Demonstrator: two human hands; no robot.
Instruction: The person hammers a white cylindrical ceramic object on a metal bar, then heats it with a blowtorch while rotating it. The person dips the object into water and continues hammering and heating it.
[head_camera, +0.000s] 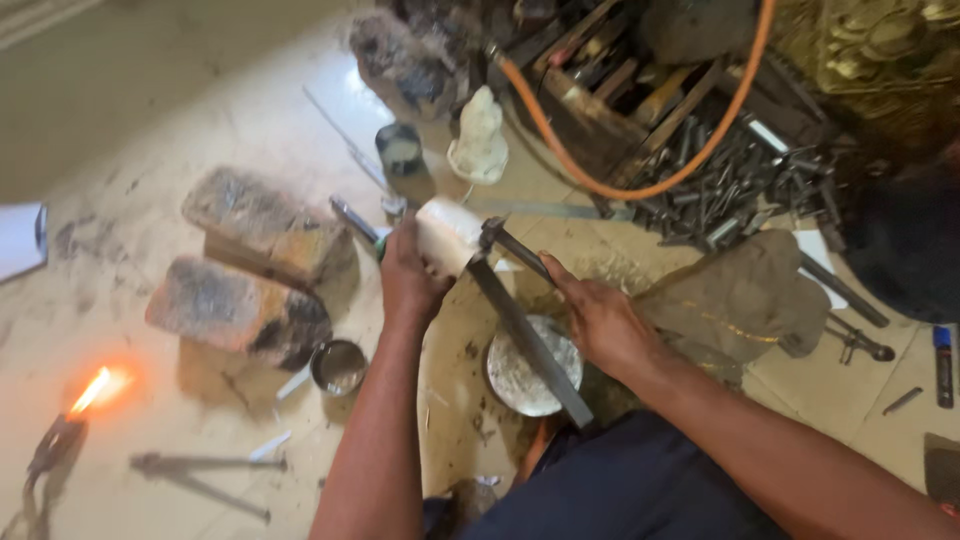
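Note:
My left hand (408, 275) grips a white cylindrical block (447, 232) and holds it up over the floor. A long flat metal file (525, 335) runs from the block down toward my lap. My right hand (598, 318) rests on the file, its fingers stretched along a dark metal bar (518, 245) that meets the block's edge. Below the hands a round bowl with white powder (528, 368) sits on the floor.
Two sooty bricks (250, 270) lie at left, a small metal cup (340, 366) beside them. A lit torch flame (93, 392) burns at lower left. An orange hose (640, 180), a wooden tool box (600, 90) and several metal punches (740, 180) fill the upper right.

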